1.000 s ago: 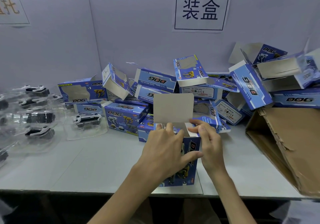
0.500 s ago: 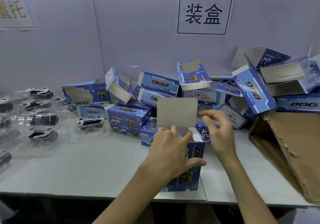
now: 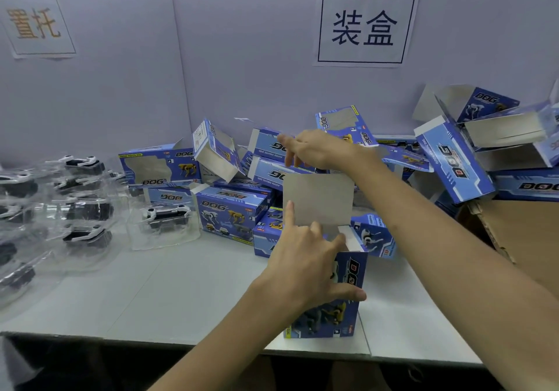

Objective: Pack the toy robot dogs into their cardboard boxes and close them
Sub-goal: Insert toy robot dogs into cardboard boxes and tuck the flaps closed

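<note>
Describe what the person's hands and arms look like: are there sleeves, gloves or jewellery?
The left hand and right hand wear no gloves, and no ring, watch or bracelet shows. Both forearms are uncovered; no sleeve is in view.

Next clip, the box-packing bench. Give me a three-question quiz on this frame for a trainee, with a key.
1. True or false: the grey top flap of the upright blue cardboard box at the near edge of the grey table is folded shut.
2. The left hand grips: A) that upright box; B) a clear tray; C) nothing.
3. Fill in: the empty right hand reaches over the pile of blue cardboard boxes towards the ___ side of the table, where white-and-black toy robot dogs lie in clear plastic trays.
Key: 1 false, the flap stands up, open. 2 A. 3 left.
</note>
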{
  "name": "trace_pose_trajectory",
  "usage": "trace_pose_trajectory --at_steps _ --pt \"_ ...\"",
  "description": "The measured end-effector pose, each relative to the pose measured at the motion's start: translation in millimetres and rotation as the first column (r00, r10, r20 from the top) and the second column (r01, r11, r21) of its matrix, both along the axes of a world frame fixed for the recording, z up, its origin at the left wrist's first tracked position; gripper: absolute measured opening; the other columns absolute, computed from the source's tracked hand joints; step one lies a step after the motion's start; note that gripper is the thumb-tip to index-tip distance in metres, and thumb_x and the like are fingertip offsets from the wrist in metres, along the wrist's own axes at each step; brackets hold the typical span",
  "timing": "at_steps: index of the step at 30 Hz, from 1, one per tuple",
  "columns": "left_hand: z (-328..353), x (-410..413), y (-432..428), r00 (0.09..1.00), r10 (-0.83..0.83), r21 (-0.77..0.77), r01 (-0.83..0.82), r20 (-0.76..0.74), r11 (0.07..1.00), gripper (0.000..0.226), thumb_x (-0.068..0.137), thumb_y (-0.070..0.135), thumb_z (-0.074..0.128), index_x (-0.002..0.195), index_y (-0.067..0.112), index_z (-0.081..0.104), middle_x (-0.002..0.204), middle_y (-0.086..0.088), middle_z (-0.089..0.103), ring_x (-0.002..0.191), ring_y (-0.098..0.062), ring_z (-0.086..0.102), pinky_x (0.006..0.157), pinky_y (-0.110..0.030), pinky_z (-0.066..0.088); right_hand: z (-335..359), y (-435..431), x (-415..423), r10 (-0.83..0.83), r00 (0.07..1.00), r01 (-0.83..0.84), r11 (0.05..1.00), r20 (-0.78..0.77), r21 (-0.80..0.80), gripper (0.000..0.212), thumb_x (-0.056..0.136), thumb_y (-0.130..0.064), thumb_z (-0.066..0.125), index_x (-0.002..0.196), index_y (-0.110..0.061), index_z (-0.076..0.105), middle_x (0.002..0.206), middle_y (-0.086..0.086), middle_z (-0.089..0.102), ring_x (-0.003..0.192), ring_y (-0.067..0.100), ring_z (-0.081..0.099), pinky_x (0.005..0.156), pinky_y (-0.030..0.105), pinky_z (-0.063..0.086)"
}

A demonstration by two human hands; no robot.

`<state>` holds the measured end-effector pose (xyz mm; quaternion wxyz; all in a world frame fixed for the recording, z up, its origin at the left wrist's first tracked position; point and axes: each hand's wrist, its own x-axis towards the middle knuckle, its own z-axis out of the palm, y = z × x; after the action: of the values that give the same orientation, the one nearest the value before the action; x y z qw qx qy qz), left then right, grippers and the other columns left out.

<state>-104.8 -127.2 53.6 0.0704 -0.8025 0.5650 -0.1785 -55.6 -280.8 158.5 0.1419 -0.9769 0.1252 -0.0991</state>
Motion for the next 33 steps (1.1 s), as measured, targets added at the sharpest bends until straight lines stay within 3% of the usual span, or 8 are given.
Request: trace_pose_trajectory --at_steps 3,9,15,21,25,29,31,33 --pt "6 5 -2 0.996 -0.064 0.046 0.062 0.054 0.997 0.096 0.075 0.091 0.034 0.14 0.022 0.05 0.104 -0.012 0.066 0.104 -0.028 0.063 0.119 -0.062 -0.003 -14 -13 6 -0.04 0.999 0.039 0.999 -0.015 -0.038 0.067 0.102 -0.062 0.016 0.083 -0.027 0.07 0.092 -0.001 0.065 0.093 0.02 0.059 0.09 0.039 0.044" --pt "15 17 -6 0.972 -0.203 0.078 0.195 0.117 0.978 0.091 0.077 0.089 0.035 0.129 0.02 0.064 0.098 -0.007 0.074 0.103 -0.024 0.067 0.121 -0.058 0.004 -27 -17 4 -0.072 0.99 0.075 0.997 -0.12 0.023 0.085 0.092 -0.077 0.009 0.115 -0.021 0.069 0.132 0.007 0.057 0.113 0.025 0.05 0.104 0.045 0.033" --pt "13 21 -6 0.966 -0.235 0.03 0.233 0.109 0.972 0.086 0.079 0.086 0.039 0.132 0.023 0.062 0.101 -0.006 0.075 0.105 -0.022 0.067 0.121 -0.058 0.008 -31 -4 -7 -0.038 0.997 0.038 0.999 -0.074 0.004 0.093 0.088 -0.08 0.008 0.117 -0.017 0.07 0.135 0.009 0.059 0.114 0.026 0.055 0.102 0.043 0.038" --pt "11 24 -7 0.967 -0.218 0.006 0.219 0.133 0.976 0.087 0.079 0.086 0.039 0.134 0.023 0.06 0.098 -0.003 0.073 0.103 -0.023 0.067 0.122 -0.055 0.008 -41 4 -17 0.033 0.999 -0.034 0.998 -0.016 -0.052 0.088 0.076 -0.083 -0.002 0.083 -0.024 0.064 0.098 0.004 0.067 0.086 0.017 0.059 0.089 0.042 0.045" --pt "9 26 -8 0.969 -0.211 -0.019 0.215 0.126 0.976 0.086 0.077 0.087 0.043 0.134 0.024 0.06 0.098 -0.002 0.073 0.102 -0.023 0.066 0.121 -0.048 0.013 -55 5 -20 0.078 0.995 -0.067 0.985 0.059 -0.159 0.074 0.096 -0.07 0.013 0.052 -0.016 0.04 0.055 0.002 0.044 0.053 0.017 0.041 0.062 0.035 0.036" --pt "10 24 -5 0.961 -0.212 -0.006 0.216 0.178 0.976 0.084 0.079 0.086 0.038 0.132 0.026 0.061 0.089 0.0 0.073 0.096 -0.022 0.068 0.12 -0.056 0.009 -50 2 -18 0.174 0.961 -0.091 0.933 0.216 -0.349 0.071 0.1 -0.061 0.032 0.046 -0.015 0.028 0.044 0.0 0.031 0.043 0.016 0.031 0.05 0.03 0.026" --pt "6 21 -5 0.964 -0.213 -0.019 0.219 0.162 0.976 0.084 0.079 0.086 0.041 0.132 0.024 0.06 0.094 0.0 0.073 0.092 -0.023 0.068 0.116 -0.053 0.023 -47 1 -16 0.207 0.948 -0.084 0.895 0.243 -0.438 0.07 0.099 -0.06 0.036 0.046 -0.015 0.026 0.043 -0.001 0.028 0.04 0.014 0.028 0.048 0.029 0.027" --pt "0 19 -4 0.971 -0.203 -0.063 0.212 0.128 0.975 0.085 0.076 0.086 0.045 0.132 0.023 0.057 0.099 0.0 0.07 0.082 -0.024 0.065 0.086 -0.038 0.046 -50 3 -16 0.203 0.95 -0.037 0.829 0.239 -0.559 0.07 0.098 -0.061 0.032 0.046 -0.015 0.026 0.042 -0.002 0.026 0.038 0.011 0.026 0.047 0.028 0.027"
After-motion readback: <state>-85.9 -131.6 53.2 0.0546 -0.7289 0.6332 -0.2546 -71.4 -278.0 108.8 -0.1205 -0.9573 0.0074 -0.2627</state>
